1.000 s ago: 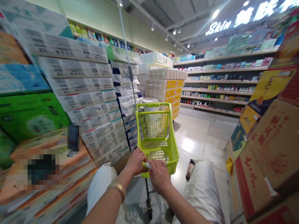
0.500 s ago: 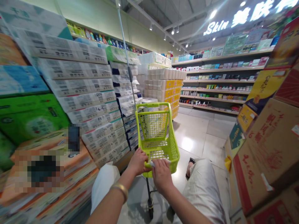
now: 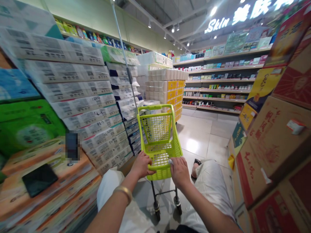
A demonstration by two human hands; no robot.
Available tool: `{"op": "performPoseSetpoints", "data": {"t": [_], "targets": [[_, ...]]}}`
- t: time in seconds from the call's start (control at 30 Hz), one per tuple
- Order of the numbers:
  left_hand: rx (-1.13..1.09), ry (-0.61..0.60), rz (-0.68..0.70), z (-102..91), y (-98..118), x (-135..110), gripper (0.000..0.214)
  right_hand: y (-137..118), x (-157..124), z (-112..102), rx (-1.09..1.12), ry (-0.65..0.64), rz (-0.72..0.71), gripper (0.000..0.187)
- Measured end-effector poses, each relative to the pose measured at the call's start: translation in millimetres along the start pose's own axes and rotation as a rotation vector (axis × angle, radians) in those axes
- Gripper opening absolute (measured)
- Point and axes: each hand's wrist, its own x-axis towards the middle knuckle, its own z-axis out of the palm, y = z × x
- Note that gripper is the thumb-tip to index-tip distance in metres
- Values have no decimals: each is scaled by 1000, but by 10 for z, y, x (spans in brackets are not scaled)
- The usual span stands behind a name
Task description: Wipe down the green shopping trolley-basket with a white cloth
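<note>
A small lime-green shopping cart (image 3: 143, 129) with a lattice basket stands between my knees, its handle bar at the far end. My left hand (image 3: 141, 165) is closed over the left part of the basket's near rim. At the rim's right corner, my right hand (image 3: 179, 171) presses down with bent fingers on a white tissue (image 3: 170, 161). Only a small edge of the tissue shows; the rest is under the fingers. A thin metal pole (image 3: 120, 37) rises at the cart's far left side. Below the basket are black wheels (image 3: 156, 208).
Stacked white paper packs (image 3: 80, 87) line the left side. Orange packs (image 3: 73, 174) at lower left carry a dark tablet-like slab (image 3: 40, 180) and a blurred-out item. Cardboard cartons (image 3: 274, 139) stack up on the right. Goods fill shelves (image 3: 218, 81) beyond the tiled floor (image 3: 201, 129).
My right hand has slid right along the near rim to its corner with the tissue. My left hand stays on the rim, shifted slightly left. The view has turned a little right.
</note>
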Motion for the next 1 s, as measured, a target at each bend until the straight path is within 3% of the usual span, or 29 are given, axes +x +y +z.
{"op": "performPoseSetpoints", "data": {"t": [0.2, 0.33, 0.43, 0.5, 0.63, 0.77, 0.87, 1.0], "targets": [[13, -12, 12, 42, -47, 21, 33, -553, 58, 174, 50, -138, -70, 19], [17, -17, 18, 40, -61, 24, 34, -333, 77, 29, 19, -172, -111, 17], [12, -15, 20, 32, -66, 26, 35, -22, 55, -93, -27, -111, -63, 18], [8, -12, 20, 30, -64, 26, 35, 54, 40, -93, -47, -57, -23, 20], [2, 1, 18, 37, -51, 13, 34, -249, 24, 102, -20, -16, 34, 20], [9, 18, 17, 46, -45, -14, 30, -613, 27, 238, 66, -92, -61, 20], [8, 22, 17, 49, -50, -33, 32, -528, 39, 160, 85, -121, -105, 20], [-16, 20, 11, 48, -39, -34, 34, -154, 37, -14, 32, -69, -50, 19]]}}
